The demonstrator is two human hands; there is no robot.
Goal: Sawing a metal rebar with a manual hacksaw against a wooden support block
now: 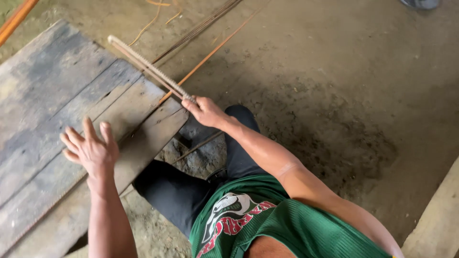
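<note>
The person's right hand (204, 111) is closed around one end of a ribbed steel bar (148, 68), fingers wrapped tight at the near-right corner of the plank bench (43, 100). The bar runs from that fist up and to the left, slanting over the bench's right edge; its far end sits above the bench's upper right corner. Can't tell if the bar rests on the wood or is lifted just off it. A thinner rusty rod seems to lie alongside it, v. close, maybe touching.

Left hand (91, 150) is spread wide open, fingers splayed, holding nothing. It hovers over or lightly presses the bench's near planks, well apart from the bar; contact w/ the wood isn't clear.

The bench is made of weathered grey boards w/ gaps between them. To the right of the bench, on the dirt floor (334, 95), lies a bundle of thin rods (201, 27) and one orange-brown rod (215, 49), both angled away from the bench's upper right corner. Near the bench's near-right corner are the person's dark trousers (177, 191) and green shirt (287, 224).
</note>
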